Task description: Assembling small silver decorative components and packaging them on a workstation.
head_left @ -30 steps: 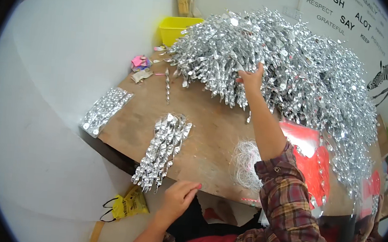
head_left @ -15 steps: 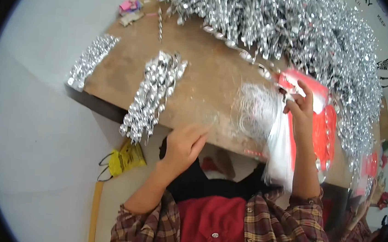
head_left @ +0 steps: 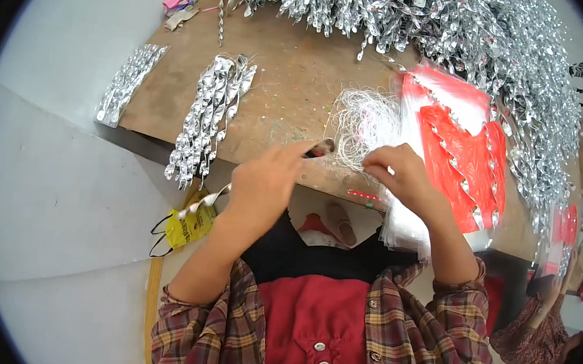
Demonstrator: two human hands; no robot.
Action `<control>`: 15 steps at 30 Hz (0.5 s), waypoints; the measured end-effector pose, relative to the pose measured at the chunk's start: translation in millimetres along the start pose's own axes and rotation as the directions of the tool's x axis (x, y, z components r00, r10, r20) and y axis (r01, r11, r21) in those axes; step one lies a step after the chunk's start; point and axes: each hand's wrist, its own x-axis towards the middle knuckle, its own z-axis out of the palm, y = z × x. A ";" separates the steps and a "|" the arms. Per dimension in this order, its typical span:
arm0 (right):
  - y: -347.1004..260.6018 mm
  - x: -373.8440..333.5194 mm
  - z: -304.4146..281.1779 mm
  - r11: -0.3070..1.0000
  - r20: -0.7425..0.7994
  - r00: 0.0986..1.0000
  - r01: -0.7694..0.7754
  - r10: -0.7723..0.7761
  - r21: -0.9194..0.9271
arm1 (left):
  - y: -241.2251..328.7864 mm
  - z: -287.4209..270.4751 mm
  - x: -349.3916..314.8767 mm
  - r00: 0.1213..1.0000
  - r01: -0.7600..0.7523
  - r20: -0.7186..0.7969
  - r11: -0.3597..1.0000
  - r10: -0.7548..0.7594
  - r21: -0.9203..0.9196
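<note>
My left hand (head_left: 263, 183) is closed around a twisted silver foil strip (head_left: 201, 205) over the table's near edge. One end of the strip trails out to the left of the wrist; its other end shows dark at the fingertips. To its right, my right hand (head_left: 406, 178) is pinched at the edge of a tangle of thin white string (head_left: 369, 123). Anything between those fingers is too fine to make out. A bunch of twisted silver strips (head_left: 207, 116) lies on the table left of my left hand.
A big heap of silver strips (head_left: 389, 17) covers the table's far side and right. Red and clear plastic bags (head_left: 457, 155) lie right of the string, some strips on them. Another silver bundle (head_left: 130, 85) rests at the left edge. At right, another person's arm (head_left: 540, 308) shows.
My right hand has come down and left from the red bags to the string, and the strip it was pulling from the heap is now in my left hand. My left hand has risen slightly.
</note>
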 end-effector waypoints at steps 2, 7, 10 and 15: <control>6.2 -10.2 10.2 0.991 0.076 0.997 0.022 -0.013 -0.131 | -10.6 2.0 -10.7 0.997 0.074 -0.038 0.997 -0.074 0.000; 11.6 6.1 28.4 0.948 0.041 0.994 0.104 -0.096 -0.301 | -26.3 12.2 -26.1 0.959 0.268 -0.044 0.946 -0.280 -0.182; 8.4 32.3 48.0 0.951 0.026 0.989 0.144 -0.143 -0.272 | -27.7 13.6 -27.7 0.946 0.293 -0.051 0.915 -0.319 -0.279; 1.3 42.6 68.0 0.849 0.087 0.979 0.203 -0.184 -0.489 | -35.6 19.9 -34.1 0.934 0.316 -0.041 0.877 -0.354 -0.363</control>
